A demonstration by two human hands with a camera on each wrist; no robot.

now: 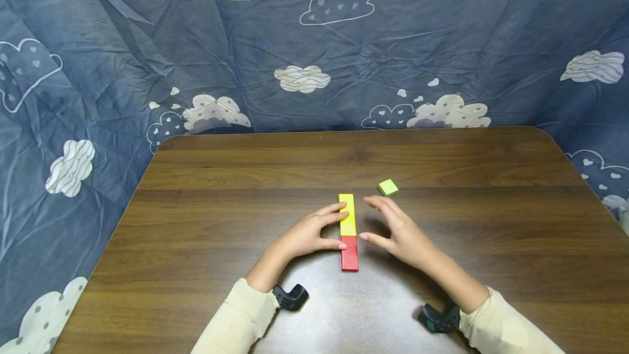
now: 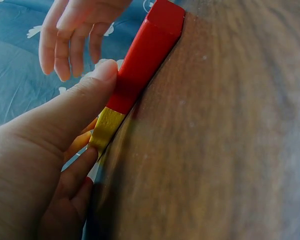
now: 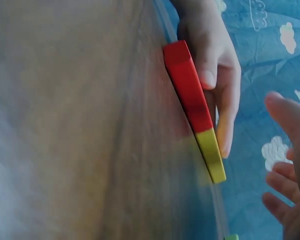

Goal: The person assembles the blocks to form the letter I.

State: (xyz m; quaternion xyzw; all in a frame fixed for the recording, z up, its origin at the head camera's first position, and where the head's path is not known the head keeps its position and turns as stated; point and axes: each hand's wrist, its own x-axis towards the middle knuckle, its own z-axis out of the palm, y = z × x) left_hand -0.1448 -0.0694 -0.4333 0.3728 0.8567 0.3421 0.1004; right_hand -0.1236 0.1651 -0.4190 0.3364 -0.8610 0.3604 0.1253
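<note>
A yellow block [image 1: 349, 227] and a red block [image 1: 350, 260] lie end to end on the table, the yellow one farther away. My left hand [image 1: 308, 234] reaches over them from the left. Its thumb touches the red block's upper edge, and its fingers rest on the yellow block. On the other side, my right hand [image 1: 400, 234] is held apart from the blocks, thumb and fingers spread, with nothing in it. Beyond its fingertips lies a light green square block [image 1: 388, 187]. The right wrist view shows the red block [image 3: 187, 87] nearer than the yellow block [image 3: 211, 155].
The brown wooden table [image 1: 236, 179] has rounded far corners. Behind it hangs a blue cloth [image 1: 265, 26] with a cloud pattern. Black wrist cameras sit on the left wrist [image 1: 291, 298] and the right wrist [image 1: 439, 318], just above the tabletop.
</note>
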